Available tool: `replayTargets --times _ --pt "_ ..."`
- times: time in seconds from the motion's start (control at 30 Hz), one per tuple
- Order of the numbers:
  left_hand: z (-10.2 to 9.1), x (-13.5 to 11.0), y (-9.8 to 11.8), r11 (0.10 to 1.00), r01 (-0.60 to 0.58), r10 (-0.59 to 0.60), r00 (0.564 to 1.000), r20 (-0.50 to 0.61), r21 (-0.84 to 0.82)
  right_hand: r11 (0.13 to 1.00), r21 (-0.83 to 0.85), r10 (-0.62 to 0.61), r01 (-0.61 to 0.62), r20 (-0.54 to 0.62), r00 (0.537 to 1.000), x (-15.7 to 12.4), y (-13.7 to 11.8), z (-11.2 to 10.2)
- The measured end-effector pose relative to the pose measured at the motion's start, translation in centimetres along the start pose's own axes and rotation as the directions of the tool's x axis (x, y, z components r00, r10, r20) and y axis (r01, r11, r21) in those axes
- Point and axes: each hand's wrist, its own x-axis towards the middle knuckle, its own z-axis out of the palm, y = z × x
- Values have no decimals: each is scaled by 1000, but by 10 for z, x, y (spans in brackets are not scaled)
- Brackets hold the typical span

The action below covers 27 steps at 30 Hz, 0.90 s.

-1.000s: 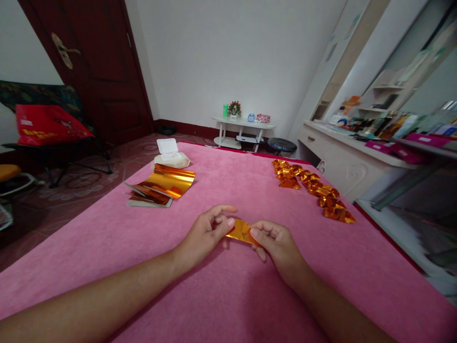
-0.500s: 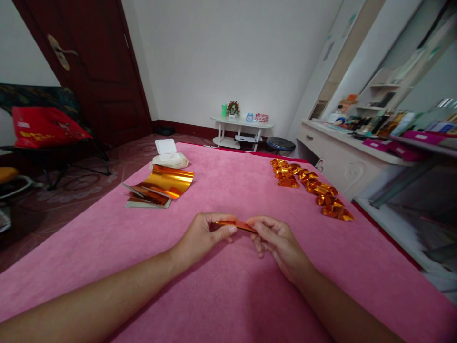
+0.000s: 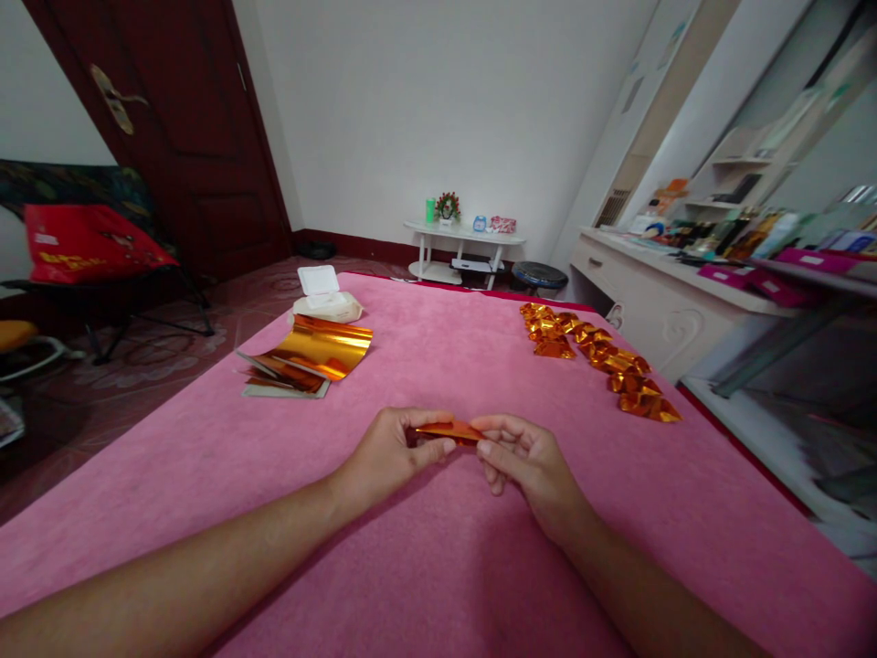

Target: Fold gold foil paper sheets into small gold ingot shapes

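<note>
A small folded piece of shiny orange-gold foil paper [image 3: 449,430] is held between both hands, just above the pink cloth [image 3: 425,548]. My left hand [image 3: 394,445] pinches its left end, thumb in front and fingers behind. At the right end, my right hand [image 3: 524,457] grips the foil paper between thumb and forefinger, the other fingers curled below. A slit shows along the foil paper's near side. To the left lies a stack of foil sheets [image 3: 322,347], the top one curling up. Several folded foil pieces [image 3: 596,352] sit grouped on the right.
An open-lidded pack of wipes [image 3: 327,306] stands behind the sheets. A dressing table [image 3: 658,292] with bottles is at the right, a low white stand [image 3: 466,236] by the far wall. A round stool [image 3: 539,276] stands near it, and a red bag [image 3: 96,242] rests on a chair at left.
The foil paper has opened slightly along its near side. My right thumb has shifted left along its front edge; my left hand has hardly moved.
</note>
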Motion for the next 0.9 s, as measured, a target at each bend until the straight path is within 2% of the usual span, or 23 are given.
replayTargets --times 0.17,0.27,0.33,0.4,0.5,0.63,0.77,0.9 --pt "2 1 -2 1000 26 -26 1000 -5 -11 991 -131 -36 24 -91 995 -2 1 7" --pt "0 14 -2 998 63 -63 998 -23 -8 971 -226 -117 81 -151 982 10 1 6" --pt "-3 33 -4 996 86 -86 996 -38 6 946 -286 -201 152 -151 968 28 -1 2" --pt "-7 59 -8 998 55 -53 995 -88 18 925 -333 -246 184 -155 957 53 -4 -3" --pt "-14 100 -17 973 -10 41 990 -133 229 922 -370 -214 116 -236 948 91 -6 -12" --pt "-19 135 -33 940 -8 66 985 -160 341 913 -397 -231 93 -317 920 121 2 -21" --pt "-20 141 -41 896 44 61 973 -221 442 896 -435 -260 90 -349 900 128 12 -26" --pt "-20 136 -36 817 135 84 934 -347 561 877 -473 -284 82 -374 883 130 15 -30"
